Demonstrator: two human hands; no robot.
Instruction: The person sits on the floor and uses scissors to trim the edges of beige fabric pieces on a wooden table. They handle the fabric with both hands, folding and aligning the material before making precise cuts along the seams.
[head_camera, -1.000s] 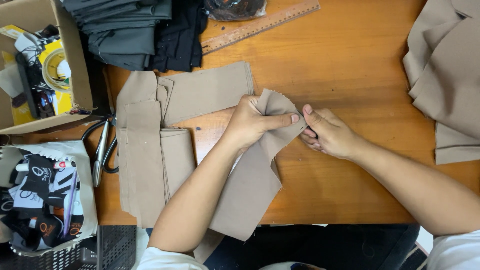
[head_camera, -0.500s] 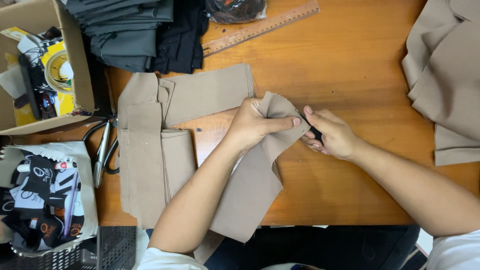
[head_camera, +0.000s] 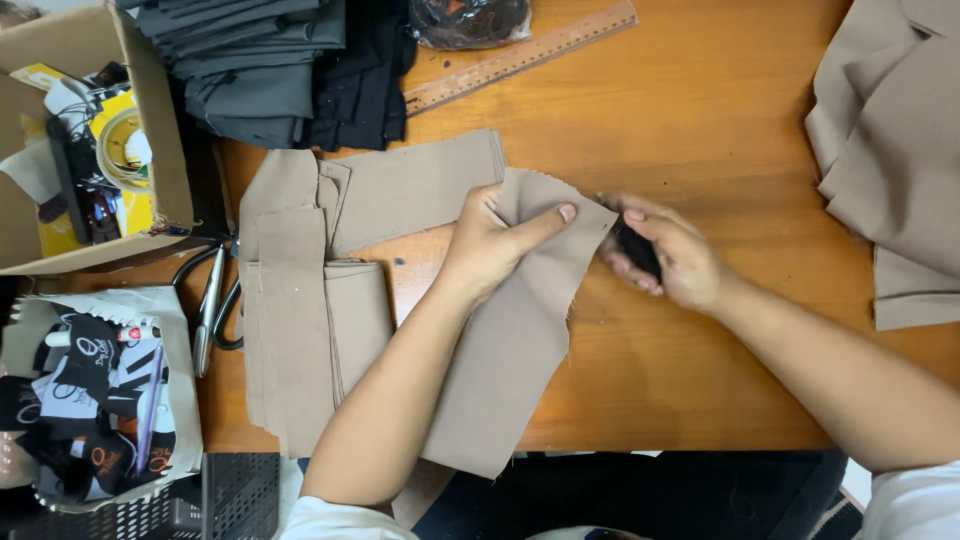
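My left hand (head_camera: 497, 243) pinches the upper end of a long tan fabric piece (head_camera: 500, 350) that hangs over the table's front edge. My right hand (head_camera: 662, 254) rests just right of the fabric's corner, closed around a small black object (head_camera: 636, 250) whose kind I cannot tell. Under and left of the held piece lies a stack of tan fabric pieces (head_camera: 310, 300) on the wooden table (head_camera: 700, 130).
Folded grey and black cloth (head_camera: 270, 70) sits at the back left, a wooden ruler (head_camera: 520, 55) beside it. More tan fabric (head_camera: 890, 150) lies at the right edge. A cardboard box (head_camera: 90, 150), scissors (head_camera: 212, 310) and a bag of labels (head_camera: 90, 400) stand left.
My right hand has drawn back to the right, away from the fabric corner, with the black object in it. My left hand keeps its hold on the fabric.
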